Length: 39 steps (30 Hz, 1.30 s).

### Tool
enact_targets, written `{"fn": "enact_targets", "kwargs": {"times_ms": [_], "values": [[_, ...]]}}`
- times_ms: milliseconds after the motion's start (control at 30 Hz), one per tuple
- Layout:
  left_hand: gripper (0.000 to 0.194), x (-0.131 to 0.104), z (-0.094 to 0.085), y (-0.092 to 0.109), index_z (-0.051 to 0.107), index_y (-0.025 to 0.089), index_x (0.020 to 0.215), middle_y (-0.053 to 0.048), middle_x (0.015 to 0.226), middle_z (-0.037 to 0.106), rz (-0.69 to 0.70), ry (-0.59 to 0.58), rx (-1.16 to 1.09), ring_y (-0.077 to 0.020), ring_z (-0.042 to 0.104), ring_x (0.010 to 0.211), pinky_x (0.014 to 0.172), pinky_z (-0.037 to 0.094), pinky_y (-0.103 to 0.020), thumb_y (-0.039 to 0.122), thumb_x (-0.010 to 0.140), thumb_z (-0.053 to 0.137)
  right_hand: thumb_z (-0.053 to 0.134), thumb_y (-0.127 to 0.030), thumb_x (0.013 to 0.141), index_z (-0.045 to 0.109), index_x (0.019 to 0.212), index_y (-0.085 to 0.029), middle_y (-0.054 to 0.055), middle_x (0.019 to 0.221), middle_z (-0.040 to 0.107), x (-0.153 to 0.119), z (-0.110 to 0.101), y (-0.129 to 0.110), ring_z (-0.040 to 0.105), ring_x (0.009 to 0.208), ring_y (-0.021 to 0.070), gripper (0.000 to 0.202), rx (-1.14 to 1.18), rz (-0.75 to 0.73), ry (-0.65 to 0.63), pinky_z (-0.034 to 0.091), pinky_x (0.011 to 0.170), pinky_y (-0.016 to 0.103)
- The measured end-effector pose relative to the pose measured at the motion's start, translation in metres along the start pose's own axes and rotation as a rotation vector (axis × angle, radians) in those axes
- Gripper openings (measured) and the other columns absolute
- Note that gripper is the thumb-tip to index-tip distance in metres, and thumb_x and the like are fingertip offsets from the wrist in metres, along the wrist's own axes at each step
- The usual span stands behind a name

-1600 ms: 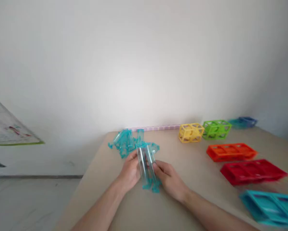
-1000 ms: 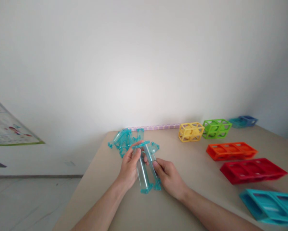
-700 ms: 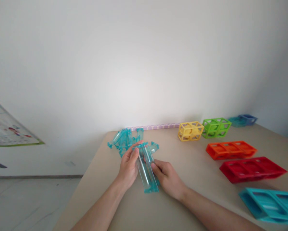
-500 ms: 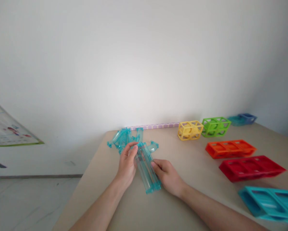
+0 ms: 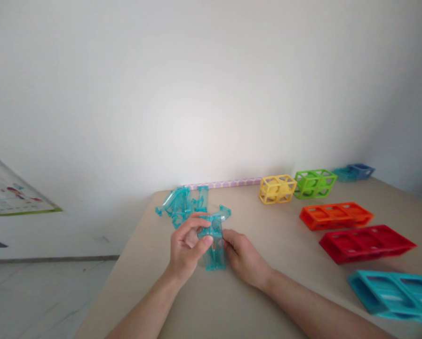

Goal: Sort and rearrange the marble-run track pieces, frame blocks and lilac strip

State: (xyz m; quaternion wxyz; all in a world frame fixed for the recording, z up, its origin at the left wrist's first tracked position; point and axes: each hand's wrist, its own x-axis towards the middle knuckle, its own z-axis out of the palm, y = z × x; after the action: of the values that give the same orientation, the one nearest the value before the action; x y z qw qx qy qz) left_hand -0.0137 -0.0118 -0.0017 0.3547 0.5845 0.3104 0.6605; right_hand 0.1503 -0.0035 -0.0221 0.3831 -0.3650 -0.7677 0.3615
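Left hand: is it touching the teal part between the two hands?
Touching. The head view shows the left hand with its thumb on the teal part.

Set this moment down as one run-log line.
left hand: gripping transparent teal plastic pieces | right hand: holding their right side | table, right: long red plastic block

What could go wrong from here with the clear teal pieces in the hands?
The clear teal pieces might slip, since the left hand seems to hold them mostly by the fingertips. The right hand could knock them out of line, as it is close against their side.
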Motion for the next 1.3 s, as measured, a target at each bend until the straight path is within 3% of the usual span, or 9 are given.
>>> {"fn": "enact_targets", "kwargs": {"times_ms": [233,367,500,600,767,1300], "values": [[0.017,-0.001,0.001,0.006,0.071,0.022,0.089,-0.008,0.108,0.063,-0.009,-0.047,0.004,-0.0227,0.061,0.097,0.078,0.05,-0.031,0.024,0.073,0.074,0.041,-0.015,0.087,0.057,0.073,-0.018,0.003,0.074,0.061,0.001,-0.003,-0.005,0.054,0.075,0.0185,0.022,-0.004,0.003,-0.007,0.044,0.073,0.029],[0.018,-0.003,0.001,0.009,0.069,0.022,0.091,-0.009,0.109,0.061,0.057,-0.087,0.07,-0.0225,0.06,0.097,0.08,0.049,-0.032,0.02,0.074,0.072,0.043,-0.009,0.078,0.062,0.086,-0.018,0.004,0.081,0.064,-0.001,-0.005,-0.005,0.056,0.081,0.0195,0.023,-0.004,0.012,-0.034,0.045,0.077,0.03],[0.018,-0.006,0.001,0.008,0.068,0.022,0.092,-0.009,0.109,0.058,0.166,0.016,0.171,-0.024,0.057,0.1,0.085,0.048,-0.035,0.018,0.074,0.071,0.049,-0.005,0.059,0.057,0.115,-0.016,0.008,0.108,0.062,-0.003,-0.011,-0.006,0.055,0.098,0.0235,0.058,-0.044,-0.02,-0.143,0.044,0.088,0.036],[0.017,-0.007,0.001,0.007,0.067,0.023,0.092,-0.009,0.109,0.057,0.211,0.067,0.196,-0.025,0.055,0.103,0.088,0.047,-0.038,0.018,0.075,0.07,0.058,-0.008,0.057,0.049,0.128,-0.015,0.011,0.118,0.057,-0.005,-0.014,-0.008,0.051,0.105,0.0259,0.072,-0.136,-0.099,-0.209,0.04,0.095,0.04],[0.016,-0.009,0.002,0.007,0.068,0.022,0.089,-0.009,0.107,0.058,0.2,0.087,0.202,-0.0261,0.057,0.1,0.086,0.048,-0.039,0.021,0.073,0.072,0.073,-0.022,0.068,0.051,0.123,-0.017,0.01,0.112,0.059,-0.004,-0.009,-0.01,0.051,0.101,0.0255,0.06,-0.223,-0.093,-0.181,0.04,0.093,0.04],[0.016,-0.009,0.002,0.009,0.07,0.023,0.089,-0.008,0.104,0.06,0.205,0.09,0.169,-0.0254,0.057,0.099,0.088,0.046,-0.039,0.021,0.073,0.073,0.078,-0.021,0.069,0.056,0.108,-0.017,0.005,0.098,0.059,0.0,-0.009,-0.01,0.051,0.093,0.022,0.046,-0.251,0.021,-0.217,0.042,0.083,0.034]]}}
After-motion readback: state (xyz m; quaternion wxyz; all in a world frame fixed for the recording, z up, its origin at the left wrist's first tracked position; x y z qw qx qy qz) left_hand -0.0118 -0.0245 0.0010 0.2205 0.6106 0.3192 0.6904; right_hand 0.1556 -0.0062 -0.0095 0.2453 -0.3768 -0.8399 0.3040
